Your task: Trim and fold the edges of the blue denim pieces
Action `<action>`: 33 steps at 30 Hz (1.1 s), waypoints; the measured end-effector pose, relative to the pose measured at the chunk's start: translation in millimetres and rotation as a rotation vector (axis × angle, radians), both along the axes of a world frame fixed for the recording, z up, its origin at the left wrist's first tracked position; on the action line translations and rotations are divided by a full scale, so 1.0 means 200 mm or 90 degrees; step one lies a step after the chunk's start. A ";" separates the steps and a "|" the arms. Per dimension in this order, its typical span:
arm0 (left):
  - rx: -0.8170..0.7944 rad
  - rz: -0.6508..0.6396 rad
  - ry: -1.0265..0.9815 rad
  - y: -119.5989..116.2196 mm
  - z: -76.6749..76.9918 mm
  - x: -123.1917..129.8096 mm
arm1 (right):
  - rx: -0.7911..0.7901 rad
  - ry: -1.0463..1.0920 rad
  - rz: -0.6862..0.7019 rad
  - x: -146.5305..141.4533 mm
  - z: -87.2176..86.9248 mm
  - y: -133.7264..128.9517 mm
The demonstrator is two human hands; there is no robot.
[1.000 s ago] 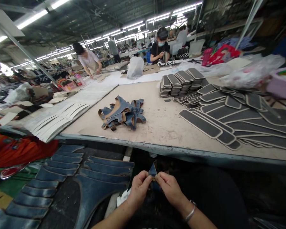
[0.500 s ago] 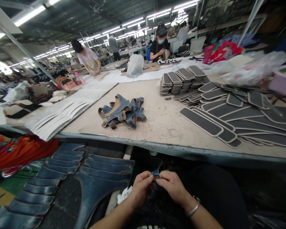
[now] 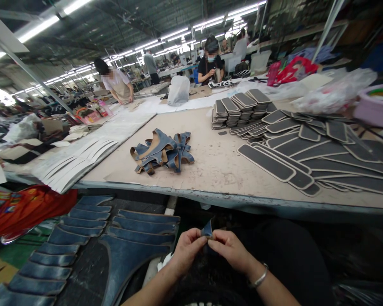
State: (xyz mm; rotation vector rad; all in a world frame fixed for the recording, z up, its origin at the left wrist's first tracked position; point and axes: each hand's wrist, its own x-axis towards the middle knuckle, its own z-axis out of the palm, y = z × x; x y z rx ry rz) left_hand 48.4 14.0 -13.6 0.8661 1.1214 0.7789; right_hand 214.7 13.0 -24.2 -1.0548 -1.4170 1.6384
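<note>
A small blue leather piece (image 3: 207,230) is pinched between my two hands, over my lap below the table edge. My left hand (image 3: 189,248) grips its left side with thumb and finger. On its right side, my right hand (image 3: 231,250) holds it the same way; a metal bracelet circles that wrist. The fingertips of both hands nearly touch. Part of the piece is hidden by my fingers. On the table in front lies a loose heap of blue leather straps (image 3: 161,151). Rows of flat blue leather pieces (image 3: 140,231) overlap on a dark surface at the lower left.
Stacks and a spread of dark, pale-edged pads (image 3: 268,163) cover the right of the table (image 3: 210,182). White cut strips (image 3: 79,163) lie on the left. Farther back are a white plastic bag (image 3: 178,90), a purple basin (image 3: 373,110) and several people working.
The view has shifted slightly. The blue piece between my fingers is turned a little and shows more of its blue face. Both hands keep their grip.
</note>
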 end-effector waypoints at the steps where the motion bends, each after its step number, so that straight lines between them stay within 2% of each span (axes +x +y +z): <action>1: 0.011 -0.001 0.014 0.00 0.01 0.00 | -0.025 0.025 0.037 0.01 0.00 0.00; 3: 0.028 -0.002 0.044 0.00 0.03 0.00 | -0.057 0.050 0.079 0.02 0.01 0.01; 6: 0.042 -0.010 0.069 0.00 0.04 0.00 | -0.043 -0.005 0.044 0.02 0.00 0.02; 10: 0.022 -0.014 0.054 -0.01 0.00 -0.01 | 0.078 -0.095 -0.006 -0.01 -0.02 0.01; 13: -0.010 -0.002 -0.001 -0.02 -0.05 -0.01 | 0.137 -0.107 -0.043 -0.04 -0.02 0.00; 15: -0.024 0.011 -0.045 -0.02 -0.06 0.00 | 0.115 -0.090 -0.081 -0.05 -0.04 0.00; 17: -0.026 0.025 -0.063 -0.02 -0.07 0.00 | 0.047 -0.049 -0.091 -0.05 -0.05 0.00; 21: 0.000 0.019 0.019 0.00 -0.05 -0.01 | -0.094 0.072 0.006 -0.01 -0.06 0.02; 23: -0.001 0.020 0.053 0.01 -0.04 -0.01 | -0.098 0.072 0.029 0.00 -0.05 0.02; 27: -0.018 0.029 0.039 0.00 -0.05 -0.02 | -0.055 0.011 0.029 0.00 -0.01 0.01; 30: -0.027 0.027 0.010 0.00 -0.06 -0.03 | -0.007 -0.007 -0.038 -0.01 0.01 0.01; 33: -0.012 0.001 0.000 0.00 -0.06 -0.04 | -0.006 -0.017 -0.108 -0.01 0.02 0.01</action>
